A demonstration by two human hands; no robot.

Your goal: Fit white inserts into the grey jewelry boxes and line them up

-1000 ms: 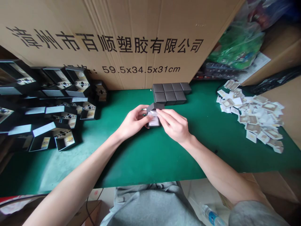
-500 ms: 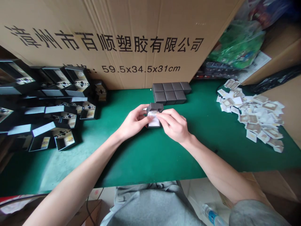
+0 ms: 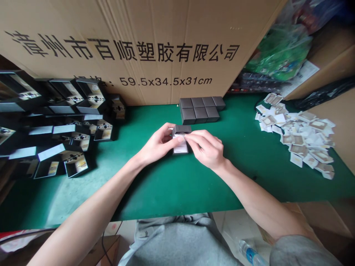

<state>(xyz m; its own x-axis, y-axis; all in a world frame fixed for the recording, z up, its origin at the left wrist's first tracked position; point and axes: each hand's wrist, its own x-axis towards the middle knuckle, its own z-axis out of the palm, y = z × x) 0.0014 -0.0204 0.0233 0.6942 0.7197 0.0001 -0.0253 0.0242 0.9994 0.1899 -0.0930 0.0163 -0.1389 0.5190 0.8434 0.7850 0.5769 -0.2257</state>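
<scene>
A small dark hinged box [image 3: 182, 129] stands open in front of me, its lid raised at the far side. Inside its lower half shows a white insert [image 3: 181, 148]. My left hand [image 3: 158, 144] is closed round the box's left side, its thumb lying over the insert. From the right, my right hand [image 3: 208, 148] pinches at the insert's upper right edge, close to the lid. The fingertips hide exactly what is gripped there.
Several closed dark boxes [image 3: 199, 111] sit in rows behind my hands. Many open black boxes [image 3: 76, 164] are stacked at left. White inserts [image 3: 299, 138] lie heaped at right on the green table [image 3: 172, 184]. A large carton [image 3: 155, 22] stands behind.
The open box has tilted or shifted slightly toward me, and less of the lid's inside shows. Both hands keep nearly the same place on it.
</scene>
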